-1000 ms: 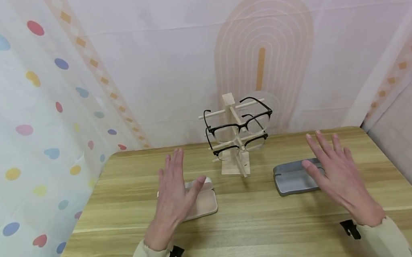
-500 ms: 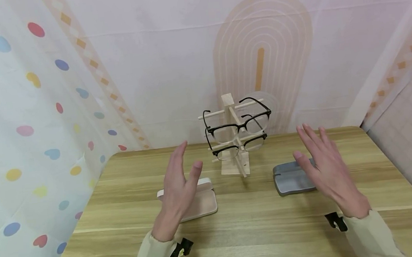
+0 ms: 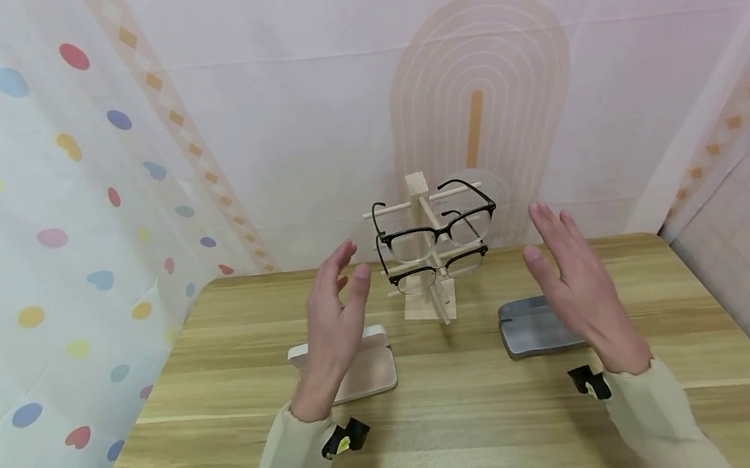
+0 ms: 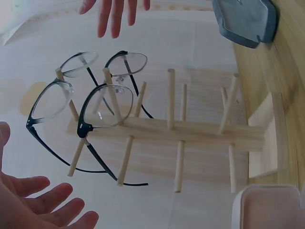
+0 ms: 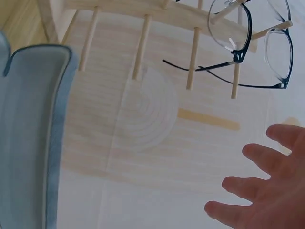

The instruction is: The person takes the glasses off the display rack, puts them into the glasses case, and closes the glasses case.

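Note:
On a wooden display stand [image 3: 417,184] hang two pairs of black-rimmed glasses, an upper pair [image 3: 442,231] and a lower pair [image 3: 411,271]. My left hand [image 3: 337,318] hovers to the stand's left with relaxed fingers, touching nothing. To the right, my right hand [image 3: 581,291] is likewise raised, fingers extended and holding nothing. The left wrist view shows both hands on opposite sides of the glasses, apart from them. Below the left hand an open pale pink glasses case [image 3: 374,372] lies partly hidden; an open grey glasses case [image 3: 531,330] is partly covered by the right hand.
Everything stands on a wood-grain table [image 3: 470,432]. A patterned curtain [image 3: 302,151] hangs right behind the table's back edge and along the left side. In the wrist views, bare pegs stick out from the lower part of the stand.
Both hands have moved inward and farther forward, toward the stand from either side. The left hand has turned more thumb-up. Glasses, stand and cases have stayed in place.

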{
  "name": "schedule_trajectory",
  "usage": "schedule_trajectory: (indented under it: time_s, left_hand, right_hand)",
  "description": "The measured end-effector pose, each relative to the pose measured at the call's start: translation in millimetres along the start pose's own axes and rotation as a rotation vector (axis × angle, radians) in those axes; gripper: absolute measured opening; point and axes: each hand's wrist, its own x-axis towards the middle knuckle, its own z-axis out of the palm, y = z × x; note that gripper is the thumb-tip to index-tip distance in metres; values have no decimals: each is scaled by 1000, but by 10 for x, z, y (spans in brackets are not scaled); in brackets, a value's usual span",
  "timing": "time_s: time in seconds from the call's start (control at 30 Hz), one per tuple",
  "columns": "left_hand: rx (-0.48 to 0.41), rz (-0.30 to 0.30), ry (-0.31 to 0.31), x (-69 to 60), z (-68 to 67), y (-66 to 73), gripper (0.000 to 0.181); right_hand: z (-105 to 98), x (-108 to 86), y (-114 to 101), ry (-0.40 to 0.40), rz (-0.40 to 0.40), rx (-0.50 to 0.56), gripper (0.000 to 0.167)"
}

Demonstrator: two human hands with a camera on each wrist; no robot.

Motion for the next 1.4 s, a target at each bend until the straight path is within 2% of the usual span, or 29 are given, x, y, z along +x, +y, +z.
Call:
schedule_trajectory:
  time_s: [0.3, 0.57, 0.7, 1.03, 1.2, 1.4]
  left_hand:
    - [-214, -120, 10, 109, 44, 132, 46]
    - [-511, -266, 39, 239, 94, 186, 36]
    - [-619, -305, 47, 268, 119, 192, 33]
    - [-742, -359, 55, 341, 177, 239, 28]
    - [-784, -394, 76, 368, 191, 273, 22]
    - [-818, -401, 88, 377, 194, 296, 20]
  right_hand:
    - [47, 143, -137, 96, 45, 134, 54]
    - [84, 297, -237, 69, 127, 219, 55]
    - [97, 360, -265, 53, 161, 253, 56]
    - [116, 525, -299, 39, 187, 354, 62]
    - [140, 597, -328, 39, 194, 443, 61]
    - [162, 642, -360, 26, 224, 511, 59]
